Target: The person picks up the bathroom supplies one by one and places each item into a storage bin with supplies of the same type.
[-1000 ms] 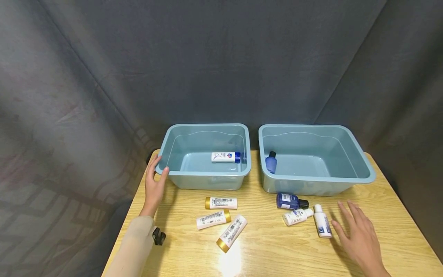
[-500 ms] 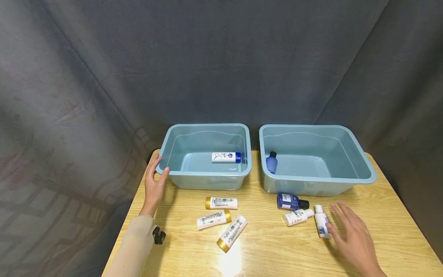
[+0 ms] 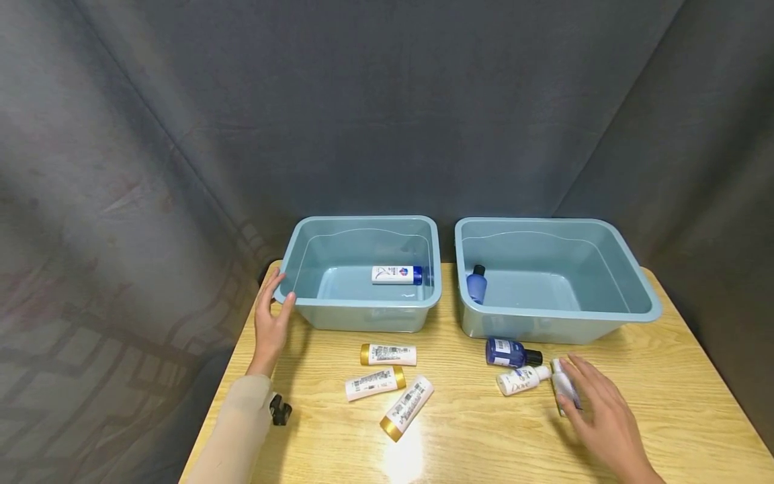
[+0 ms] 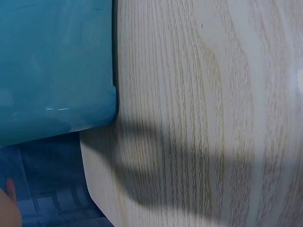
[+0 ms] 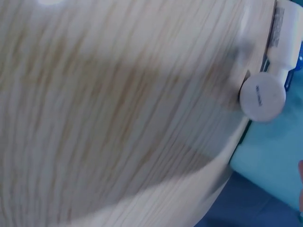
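Note:
In the head view my left hand [image 3: 271,329] rests against the front left corner of the left blue bin [image 3: 363,316], thumb at the front rim and fingers along the side. My right hand [image 3: 601,407] is over a small white bottle [image 3: 564,384] lying on the table, its thumb and extended fingers overlapping the bottle. That bottle's round base [image 5: 262,97] faces the right wrist camera. Left of it lie a white Dove bottle [image 3: 520,381] and a dark blue bottle with a black cap [image 3: 504,353].
Three white tubes with gold caps, including one tube [image 3: 408,407] set diagonally, lie on the wooden table [image 3: 471,444]. A white tube with a blue cap [image 3: 393,275] is in the left bin. The right blue bin [image 3: 544,327] holds a blue bottle [image 3: 476,288]. Grey cloth [image 3: 387,121] hangs behind.
My right hand has moved left from beside the white bottle to over it, now partly covering it. The left hand has stayed at the bin's corner.

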